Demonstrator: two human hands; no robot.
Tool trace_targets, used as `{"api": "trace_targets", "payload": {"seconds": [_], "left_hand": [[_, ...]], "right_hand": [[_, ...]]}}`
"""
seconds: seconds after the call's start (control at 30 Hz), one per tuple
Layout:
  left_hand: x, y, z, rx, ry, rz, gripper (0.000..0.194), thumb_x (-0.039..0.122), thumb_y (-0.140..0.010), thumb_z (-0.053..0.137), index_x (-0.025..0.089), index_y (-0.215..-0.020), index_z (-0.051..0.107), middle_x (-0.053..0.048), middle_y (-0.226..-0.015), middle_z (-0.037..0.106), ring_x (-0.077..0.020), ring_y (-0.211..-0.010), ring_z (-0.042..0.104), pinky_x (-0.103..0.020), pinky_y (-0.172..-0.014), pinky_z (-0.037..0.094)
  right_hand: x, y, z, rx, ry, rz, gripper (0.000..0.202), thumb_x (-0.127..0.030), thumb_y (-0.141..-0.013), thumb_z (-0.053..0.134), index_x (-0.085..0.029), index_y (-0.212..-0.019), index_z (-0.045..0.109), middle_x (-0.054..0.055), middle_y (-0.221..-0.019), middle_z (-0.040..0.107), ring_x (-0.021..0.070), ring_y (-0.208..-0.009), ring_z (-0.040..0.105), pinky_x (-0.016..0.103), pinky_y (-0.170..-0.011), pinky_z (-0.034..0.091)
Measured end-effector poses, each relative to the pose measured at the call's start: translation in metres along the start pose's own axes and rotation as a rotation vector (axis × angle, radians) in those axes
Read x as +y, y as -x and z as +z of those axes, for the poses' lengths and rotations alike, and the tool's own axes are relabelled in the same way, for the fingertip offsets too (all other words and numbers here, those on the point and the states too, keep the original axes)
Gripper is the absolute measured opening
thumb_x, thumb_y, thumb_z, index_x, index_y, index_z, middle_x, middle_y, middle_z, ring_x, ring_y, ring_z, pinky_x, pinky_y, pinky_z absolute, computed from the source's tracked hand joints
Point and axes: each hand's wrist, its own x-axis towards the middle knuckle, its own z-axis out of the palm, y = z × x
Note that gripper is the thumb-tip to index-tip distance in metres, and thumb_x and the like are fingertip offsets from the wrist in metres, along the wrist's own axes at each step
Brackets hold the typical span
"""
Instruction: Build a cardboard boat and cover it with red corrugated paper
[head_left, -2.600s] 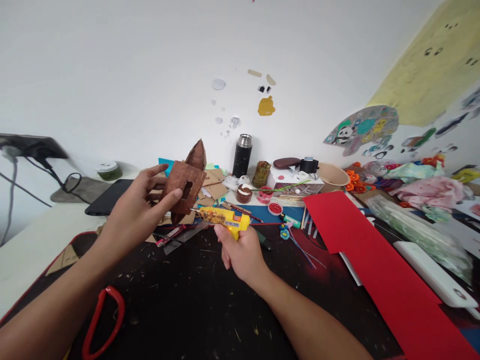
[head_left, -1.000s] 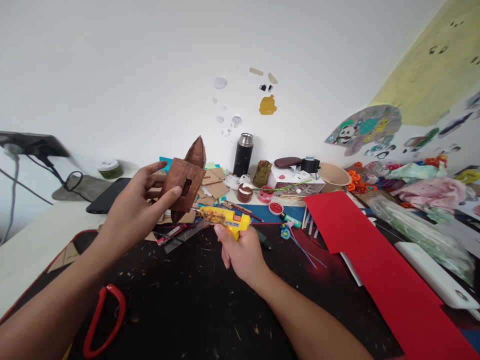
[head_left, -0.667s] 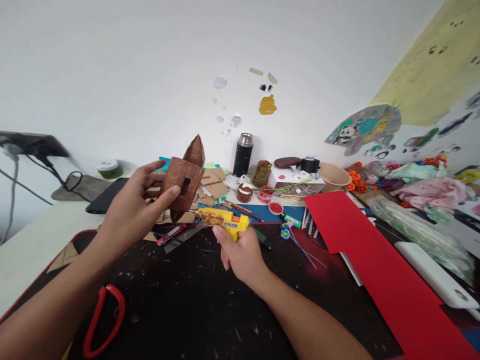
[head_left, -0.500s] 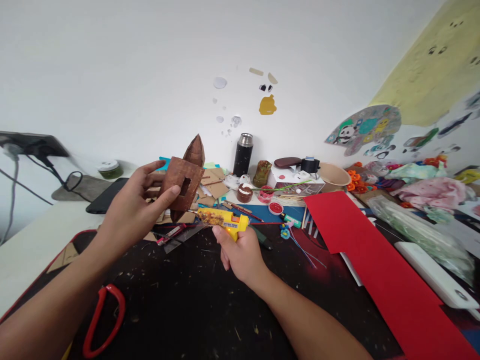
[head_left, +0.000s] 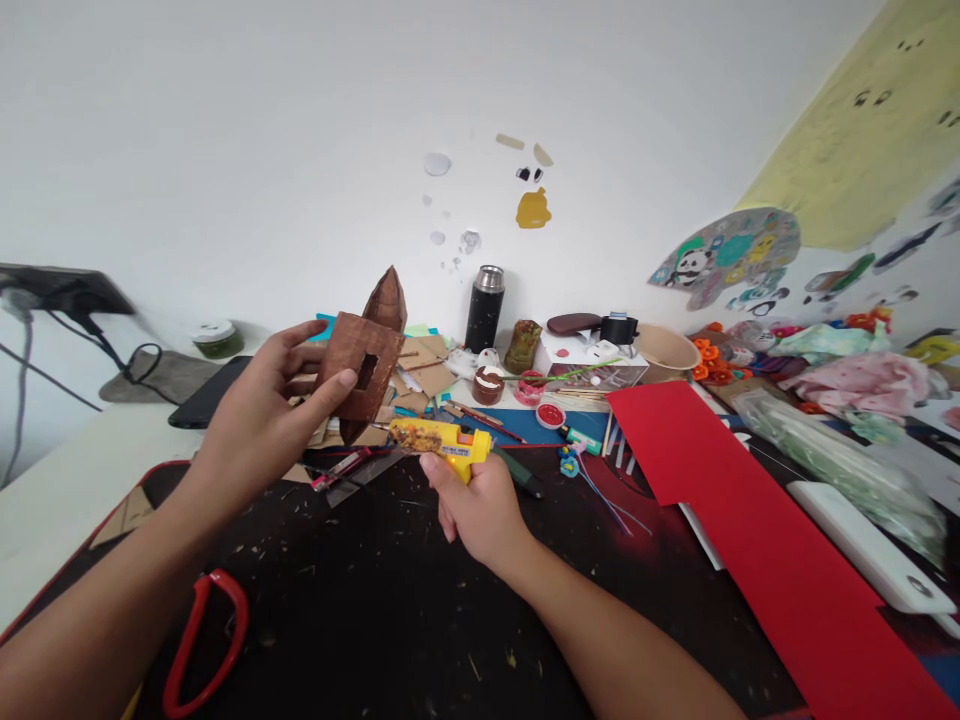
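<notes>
My left hand (head_left: 274, 400) grips a brown model boat (head_left: 385, 302), thumb on the front of its boxy cabin piece, which has a rectangular cut-out. The pointed hull stands nearly upright behind that piece, one tip up and the other down. In my right hand (head_left: 480, 505) is a yellow hot glue gun (head_left: 439, 440), its barrel smeared with brown. Its nozzle points left, at the lower right edge of the boat; whether it touches I cannot tell. Red-handled scissors (head_left: 206, 645) lie at the lower left, partly out of view.
Behind my hands are cardboard scraps (head_left: 429, 365), a black thermos (head_left: 486, 308), a brown paint jar (head_left: 489, 385) and a red paint pot (head_left: 551, 415). Red card (head_left: 720, 530) covers the right side, beside a white device (head_left: 870, 545). A pink-handled cutter (head_left: 341, 467) lies below the boat.
The whole view has shifted very slightly. Both hands keep their grips, and the boat and glue gun hold almost the same position relative to each other.
</notes>
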Motion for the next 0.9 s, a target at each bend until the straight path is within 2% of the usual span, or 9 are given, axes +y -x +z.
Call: {"api": "trace_targets", "payload": {"seconds": [0.33,0.5,0.6,0.7,0.8,0.9], "left_hand": [[0.0,-0.003,0.0,0.003,0.025,-0.02,0.074,0.052,-0.092,0.076,0.02,-0.156,0.057,-0.018,-0.132,0.082,-0.0329,-0.111,0.083,-0.046,-0.096,0.069],[-0.001,-0.004,0.003,-0.04,0.012,-0.011,0.074,0.051,-0.094,0.074,0.016,-0.156,0.056,-0.02,-0.133,0.081,-0.0323,-0.112,0.082,-0.045,-0.095,0.068],[0.0,-0.004,0.0,-0.018,0.046,-0.037,0.076,0.049,-0.095,0.075,0.014,-0.159,0.056,-0.02,-0.133,0.081,-0.0315,-0.112,0.082,-0.044,-0.096,0.068],[0.004,-0.007,-0.011,0.081,0.118,-0.051,0.076,0.046,-0.095,0.077,0.017,-0.162,0.055,-0.018,-0.132,0.082,-0.0297,-0.11,0.083,-0.043,-0.096,0.068],[0.012,-0.01,-0.026,0.237,0.114,-0.027,0.069,0.04,-0.095,0.077,0.02,-0.159,0.06,-0.013,-0.124,0.086,-0.0281,-0.109,0.084,-0.044,-0.098,0.069],[0.019,-0.013,-0.042,0.376,0.132,0.005,0.063,0.031,-0.093,0.077,0.019,-0.153,0.066,-0.011,-0.121,0.087,-0.0273,-0.109,0.084,-0.045,-0.099,0.069]], "right_hand": [[0.001,-0.001,0.0,0.003,-0.001,0.037,0.072,-0.096,-0.085,0.063,-0.026,-0.069,0.055,-0.008,-0.038,0.045,0.0111,-0.033,0.044,0.022,-0.038,0.033],[0.002,-0.001,0.0,-0.01,-0.011,0.037,0.072,-0.094,-0.087,0.064,-0.024,-0.072,0.059,-0.007,-0.039,0.047,0.0112,-0.034,0.045,0.022,-0.04,0.035],[0.004,-0.003,-0.001,-0.028,-0.022,0.042,0.07,-0.093,-0.088,0.064,-0.023,-0.075,0.06,-0.008,-0.039,0.047,0.011,-0.035,0.045,0.022,-0.041,0.034],[0.007,-0.005,-0.002,-0.058,-0.024,0.054,0.068,-0.09,-0.089,0.065,-0.023,-0.078,0.061,-0.009,-0.04,0.047,0.0109,-0.035,0.044,0.022,-0.041,0.033],[0.01,-0.004,-0.004,-0.117,0.035,0.038,0.065,-0.083,-0.095,0.065,-0.022,-0.074,0.063,-0.007,-0.042,0.049,0.011,-0.037,0.046,0.022,-0.044,0.036],[0.012,0.001,-0.001,-0.161,0.131,-0.021,0.053,-0.07,-0.099,0.07,-0.019,-0.088,0.077,-0.004,-0.052,0.06,0.0132,-0.046,0.055,0.023,-0.049,0.041]]}}
